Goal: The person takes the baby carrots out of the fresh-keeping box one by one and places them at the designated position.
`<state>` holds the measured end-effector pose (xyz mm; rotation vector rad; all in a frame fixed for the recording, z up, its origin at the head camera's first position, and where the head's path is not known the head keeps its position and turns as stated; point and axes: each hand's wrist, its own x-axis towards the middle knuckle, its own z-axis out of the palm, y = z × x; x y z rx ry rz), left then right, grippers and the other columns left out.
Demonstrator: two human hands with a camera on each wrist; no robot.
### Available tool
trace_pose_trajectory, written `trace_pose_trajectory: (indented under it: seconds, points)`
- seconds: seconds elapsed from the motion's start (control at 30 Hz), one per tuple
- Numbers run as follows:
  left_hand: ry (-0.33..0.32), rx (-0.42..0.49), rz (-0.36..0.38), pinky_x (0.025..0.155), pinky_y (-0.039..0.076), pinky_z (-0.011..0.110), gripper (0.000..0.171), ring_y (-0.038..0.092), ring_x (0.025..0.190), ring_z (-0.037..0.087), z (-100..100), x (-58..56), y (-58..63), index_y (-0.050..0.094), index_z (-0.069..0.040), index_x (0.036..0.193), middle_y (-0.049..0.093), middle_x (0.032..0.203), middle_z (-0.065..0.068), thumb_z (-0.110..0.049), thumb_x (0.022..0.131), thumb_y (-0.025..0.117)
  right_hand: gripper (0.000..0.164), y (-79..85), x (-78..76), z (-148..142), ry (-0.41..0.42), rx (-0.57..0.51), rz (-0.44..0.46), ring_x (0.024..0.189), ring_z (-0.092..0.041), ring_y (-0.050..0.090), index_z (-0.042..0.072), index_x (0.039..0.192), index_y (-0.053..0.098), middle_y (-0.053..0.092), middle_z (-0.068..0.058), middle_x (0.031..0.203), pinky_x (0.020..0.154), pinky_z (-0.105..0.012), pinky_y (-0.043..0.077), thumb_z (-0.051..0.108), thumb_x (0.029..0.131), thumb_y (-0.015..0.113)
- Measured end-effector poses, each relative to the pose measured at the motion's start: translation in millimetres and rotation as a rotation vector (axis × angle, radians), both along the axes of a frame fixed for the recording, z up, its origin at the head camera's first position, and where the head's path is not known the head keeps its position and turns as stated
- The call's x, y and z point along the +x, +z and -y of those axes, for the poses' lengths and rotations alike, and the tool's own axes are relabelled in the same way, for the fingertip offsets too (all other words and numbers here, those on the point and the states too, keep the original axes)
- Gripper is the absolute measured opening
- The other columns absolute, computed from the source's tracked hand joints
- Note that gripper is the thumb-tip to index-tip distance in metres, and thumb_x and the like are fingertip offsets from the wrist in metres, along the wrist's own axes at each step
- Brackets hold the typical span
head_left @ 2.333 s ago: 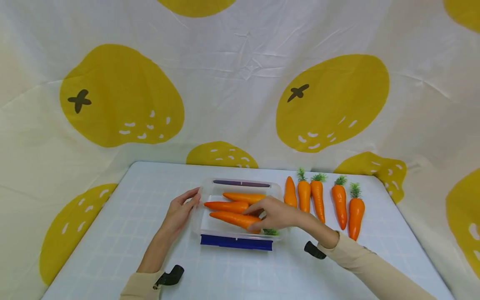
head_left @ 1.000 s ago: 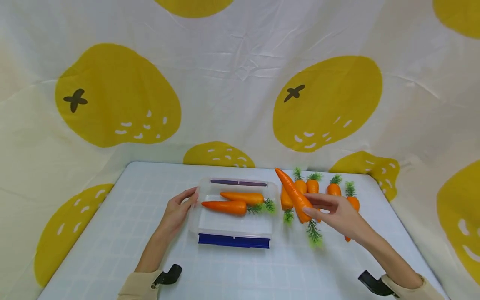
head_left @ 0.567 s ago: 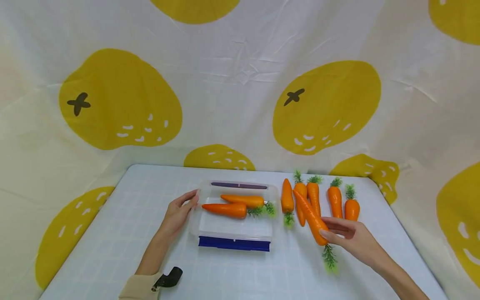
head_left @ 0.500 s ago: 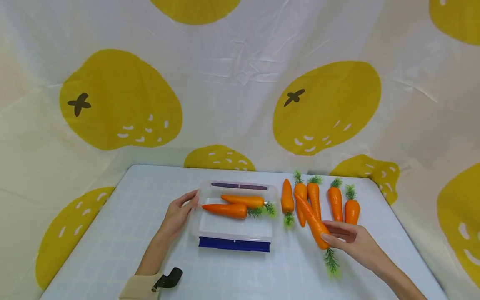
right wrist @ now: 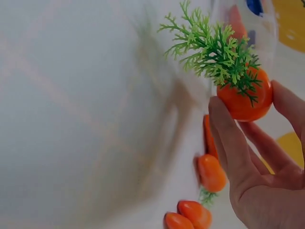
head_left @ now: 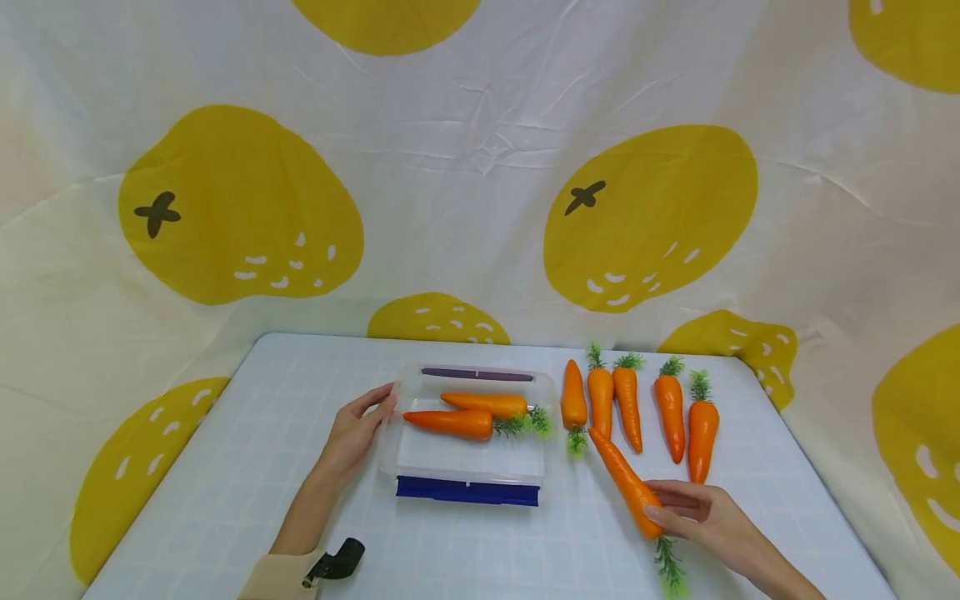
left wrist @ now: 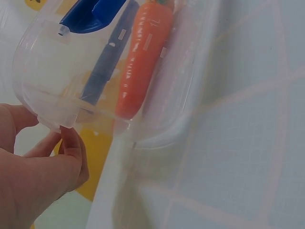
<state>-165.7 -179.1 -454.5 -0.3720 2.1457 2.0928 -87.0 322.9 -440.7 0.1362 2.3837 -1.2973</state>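
Between thumb and fingers, my right hand (head_left: 712, 521) pinches a carrot (head_left: 626, 483) by its thick end. Its green leafy top (right wrist: 214, 52) points toward me and its tip toward the back of the table. My left hand (head_left: 354, 433) grips the left rim of a clear plastic container (head_left: 468, 457), thumb on one side of the edge and fingers on the other, as the left wrist view shows. Inside lie two carrots side by side, the front one (head_left: 450, 423) and the back one (head_left: 487, 404), both with leafy tops to the right.
Right of the container, several carrots lie in a row on the white table (head_left: 225, 467), from a leaf-forward carrot (head_left: 573, 396) to the rightmost carrot (head_left: 702, 437). A blue latch flap (head_left: 468, 492) sticks out from the container's front. A fruit-patterned cloth (head_left: 450, 192) hangs behind.
My right hand took a carrot out of the container, carried it to the right, then brought it nearer to me beside the row. My left hand stayed on the container's rim.
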Motion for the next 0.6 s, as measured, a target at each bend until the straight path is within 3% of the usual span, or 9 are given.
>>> trace_pose_trajectory:
  seconds: [0.2,0.43,0.6]
  points:
    - [0.005,-0.014,0.005,0.110,0.042,0.028,0.054,0.047,0.134,0.024,-0.5,-0.9,-1.8,0.053,-0.011,0.151,0.047,0.155,0.008,-0.035,0.103,0.064,0.065,-10.0,2.7,4.9,0.023,0.052,0.028,0.103,-0.027,0.069,-0.006,0.135,0.062,0.071,-0.015,0.121,0.084,-0.042,0.060,0.040,0.092,0.078]
    - [0.005,-0.006,0.010,0.109,0.043,0.027,0.055,0.050,0.132,0.025,0.2,-0.7,-2.5,0.053,-0.011,0.150,0.047,0.155,0.009,-0.036,0.103,0.065,0.059,-13.3,3.8,12.8,0.048,0.126,-0.017,0.095,-0.022,0.069,-0.004,0.128,0.068,0.074,-0.007,0.111,0.083,-0.040,0.060,0.039,0.089,0.081]
    - [0.007,0.004,-0.008,0.104,0.046,0.022,0.054,0.052,0.128,0.024,0.5,-0.7,-3.3,0.054,-0.010,0.149,0.049,0.154,0.009,-0.034,0.103,0.065,0.055,-12.1,2.0,13.8,0.124,0.185,-0.074,0.088,-0.017,0.065,-0.001,0.125,0.070,0.074,-0.001,0.103,0.079,-0.035,0.059,0.038,0.089,0.081]
